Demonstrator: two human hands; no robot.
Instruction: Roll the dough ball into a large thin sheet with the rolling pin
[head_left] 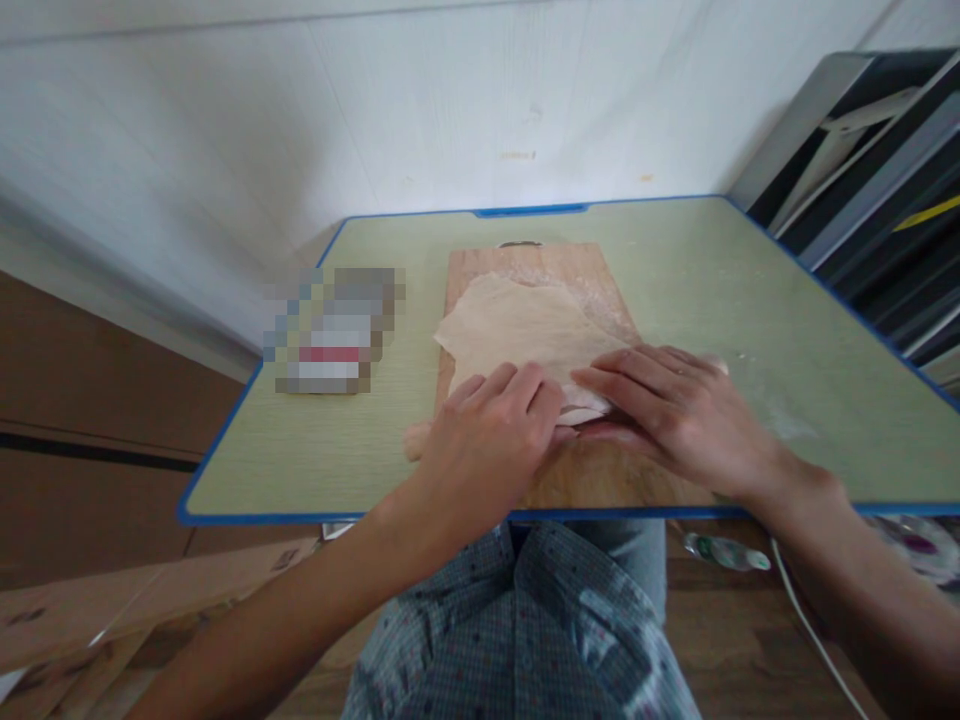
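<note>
A thin, wide sheet of pale dough [517, 325] covers much of a wooden cutting board [532, 262]; its near edge is wrapped around a rolling pin [414, 441]. The pin's left end shows beside my left hand [495, 425], and its right end pokes out beyond my right hand [686, 405]. My left hand is closed over the pin and dough, knuckles up. On the right, my fingers lie close together across the dough-covered pin, curving over it. My palms hide the middle of the pin.
The board lies on a light green table [750, 280] with a blue edge, dusted with flour at right. A blurred-out object [334, 335] is at left. Dark panels [862, 190] lean at far right. A plastic bottle [726, 552] lies on the floor near a white cable [810, 620].
</note>
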